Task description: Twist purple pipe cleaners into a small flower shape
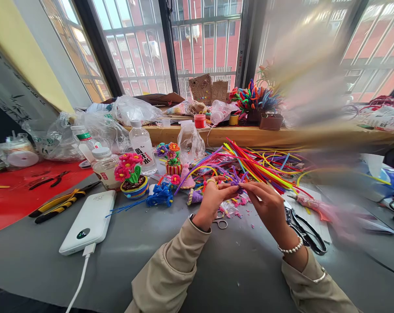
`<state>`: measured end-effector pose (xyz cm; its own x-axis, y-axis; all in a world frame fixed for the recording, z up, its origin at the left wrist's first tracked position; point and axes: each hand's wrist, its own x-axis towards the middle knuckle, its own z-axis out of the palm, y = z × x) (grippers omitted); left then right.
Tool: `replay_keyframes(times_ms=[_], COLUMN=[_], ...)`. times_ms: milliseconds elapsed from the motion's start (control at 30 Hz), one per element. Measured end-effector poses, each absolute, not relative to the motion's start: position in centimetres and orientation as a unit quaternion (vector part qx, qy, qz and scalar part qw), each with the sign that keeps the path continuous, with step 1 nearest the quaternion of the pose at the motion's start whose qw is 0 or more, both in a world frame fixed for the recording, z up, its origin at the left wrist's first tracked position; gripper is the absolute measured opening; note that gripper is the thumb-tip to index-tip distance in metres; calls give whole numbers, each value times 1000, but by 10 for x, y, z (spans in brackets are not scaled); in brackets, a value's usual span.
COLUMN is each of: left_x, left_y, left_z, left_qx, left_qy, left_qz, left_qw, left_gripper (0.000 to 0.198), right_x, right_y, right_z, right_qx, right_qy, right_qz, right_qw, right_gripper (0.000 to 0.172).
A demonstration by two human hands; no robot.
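Note:
A purple pipe-cleaner piece (238, 177), its several thin arms spread upward, is pinched between both hands over the middle of the table. My left hand (213, 198) is closed on its left side, and a ring shows on one finger. From the right, my right hand (267, 202) grips it with thumb and fingertips together. Below the hands lie small scissors (221, 222) and scattered pink scraps. Just left are a small purple pot-like piece (194, 197) and a blue pipe-cleaner bundle (160, 195). Behind the hands spreads a heap of coloured pipe cleaners (252, 161).
At left are a white power bank (89, 221) with a cable, yellow-black pliers (65, 204), a flower pot (135, 189) and bottles (142, 148). Large black-handled scissors (306, 230) and a pink glue gun (311, 204) lie right. A blurred pale shape crosses the right side.

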<state>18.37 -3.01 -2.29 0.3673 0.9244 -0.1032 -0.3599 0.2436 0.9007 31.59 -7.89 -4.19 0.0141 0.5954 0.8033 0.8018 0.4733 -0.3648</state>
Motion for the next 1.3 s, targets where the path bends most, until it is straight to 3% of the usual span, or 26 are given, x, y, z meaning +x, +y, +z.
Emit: replay_keyframes(times_ms=[200, 367, 667, 933, 1300], left_x=[183, 183, 183, 179, 181], left_y=[-29, -30, -29, -25, -26], left_z=[-23, -23, -24, -27, -28], left_qx=[415, 425, 425, 407, 394], left_qy=[333, 339, 333, 303, 315], left_qz=[443, 435, 435, 387, 407], left_qw=[722, 717, 721, 770, 762], left_gripper=[46, 44, 43, 41, 43], right_x=[318, 319, 322, 330, 327], right_y=[-78, -76, -77, -80, -81], right_z=[-38, -39, -36, -34, -37], right_qx=[-544, -558, -542, -505, -471], right_qy=[-602, -591, -646, -703, -737], right_qz=[126, 148, 76, -127, -221], right_qw=[571, 564, 532, 485, 431], right_gripper=[19, 20, 19, 19, 17])
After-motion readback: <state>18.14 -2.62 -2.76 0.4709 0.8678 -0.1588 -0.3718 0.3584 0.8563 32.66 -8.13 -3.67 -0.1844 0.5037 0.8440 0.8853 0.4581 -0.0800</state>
